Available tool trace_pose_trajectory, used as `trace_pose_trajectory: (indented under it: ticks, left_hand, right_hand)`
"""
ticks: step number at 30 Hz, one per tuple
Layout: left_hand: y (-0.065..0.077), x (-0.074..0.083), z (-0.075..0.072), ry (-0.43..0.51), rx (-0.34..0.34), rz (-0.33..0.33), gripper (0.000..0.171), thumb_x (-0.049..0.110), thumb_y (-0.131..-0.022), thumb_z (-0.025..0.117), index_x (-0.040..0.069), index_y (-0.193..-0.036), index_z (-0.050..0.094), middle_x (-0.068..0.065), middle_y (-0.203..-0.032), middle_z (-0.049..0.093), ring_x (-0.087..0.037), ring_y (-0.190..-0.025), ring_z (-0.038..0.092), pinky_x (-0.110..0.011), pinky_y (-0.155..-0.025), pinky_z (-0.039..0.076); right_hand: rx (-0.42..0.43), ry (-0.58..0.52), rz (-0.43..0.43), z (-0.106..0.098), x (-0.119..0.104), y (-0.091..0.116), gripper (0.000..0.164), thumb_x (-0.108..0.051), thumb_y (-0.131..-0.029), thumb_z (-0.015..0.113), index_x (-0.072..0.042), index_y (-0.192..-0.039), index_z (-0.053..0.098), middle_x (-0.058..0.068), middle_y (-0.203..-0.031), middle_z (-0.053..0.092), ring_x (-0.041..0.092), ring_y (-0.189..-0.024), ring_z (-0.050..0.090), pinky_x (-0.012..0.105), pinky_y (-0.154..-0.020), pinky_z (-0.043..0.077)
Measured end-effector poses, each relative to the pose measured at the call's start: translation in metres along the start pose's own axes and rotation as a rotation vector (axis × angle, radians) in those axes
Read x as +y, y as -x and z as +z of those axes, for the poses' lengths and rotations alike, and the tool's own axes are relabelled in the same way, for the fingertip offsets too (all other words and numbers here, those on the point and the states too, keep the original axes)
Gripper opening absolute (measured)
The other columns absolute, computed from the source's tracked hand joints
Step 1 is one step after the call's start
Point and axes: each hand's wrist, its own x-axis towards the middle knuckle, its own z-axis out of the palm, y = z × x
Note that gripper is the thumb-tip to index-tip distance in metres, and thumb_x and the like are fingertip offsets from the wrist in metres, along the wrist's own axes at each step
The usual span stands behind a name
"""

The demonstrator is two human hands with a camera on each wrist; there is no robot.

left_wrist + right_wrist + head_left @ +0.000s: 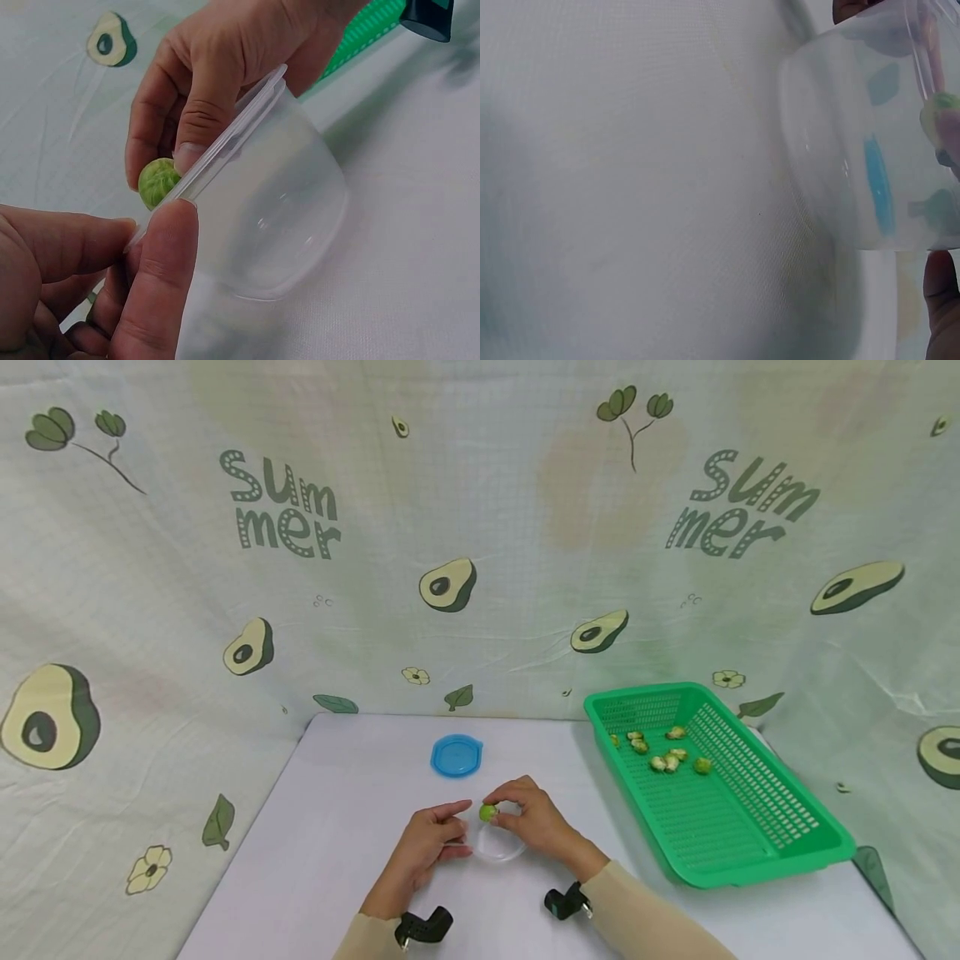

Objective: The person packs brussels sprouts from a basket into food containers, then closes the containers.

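My right hand (542, 820) pinches a small green Brussels sprout (487, 812) between thumb and fingers. The sprout is at the mouth of a clear plastic container (498, 845), which stands on the white table; in the left wrist view the sprout (157, 182) shows just beside the container's rim. With thumb and fingers, my left hand (427, 842) grips that rim from the left side. Through the transparent wall (285, 202) I see nothing lying inside. The right wrist view shows the container (832, 142) side-on, with the sprout partly cut off at the frame's edge.
A green slotted basket (720, 818) stands on the right, with several Brussels sprouts (671, 762), some pale-faced as if cut, toward its far end. A blue round lid (457, 756) lies behind the hands. A printed cloth (510, 527) hangs behind the table.
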Motion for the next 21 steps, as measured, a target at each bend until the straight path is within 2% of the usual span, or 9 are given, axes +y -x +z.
trace_pose_trajectory:
  ticks: [7,14,21]
  left_hand:
    - [0.0006,0.0004,-0.0009,-0.004,0.002,-0.012,0.047,0.0,-0.099,0.065,0.0,-0.145,0.062,-0.005,-0.09,0.061,-0.015,-0.079,0.063,-0.031,-0.076,0.067]
    - [0.0016,0.0005,0.0,-0.003,0.007,-0.01,0.045,0.002,-0.099,0.067,0.003,-0.145,0.063,-0.005,-0.092,0.061,-0.015,-0.08,0.063,-0.031,-0.077,0.067]
    - [-0.0003,0.0003,0.0003,0.022,0.003,-0.009,0.047,0.0,-0.098,0.065,0.0,-0.145,0.062,-0.004,-0.089,0.06,-0.014,-0.079,0.062,-0.03,-0.075,0.067]
  right_hand:
    - [-0.012,-0.002,0.014,-0.0005,0.0007,-0.0005,0.027,-0.01,-0.091,0.081,-0.021,-0.116,0.081,-0.01,-0.116,0.072,0.014,-0.114,0.058,0.031,-0.099,0.054]
    - [-0.019,0.0,-0.011,-0.0003,0.0022,-0.0007,0.029,-0.009,-0.091,0.081,-0.021,-0.118,0.081,-0.008,-0.117,0.073,0.014,-0.114,0.058,0.03,-0.098,0.054]
    - [-0.01,-0.006,0.002,0.0008,0.0033,-0.0001,0.031,-0.006,-0.091,0.08,-0.018,-0.12,0.08,-0.007,-0.121,0.072,0.016,-0.116,0.058,0.032,-0.101,0.054]
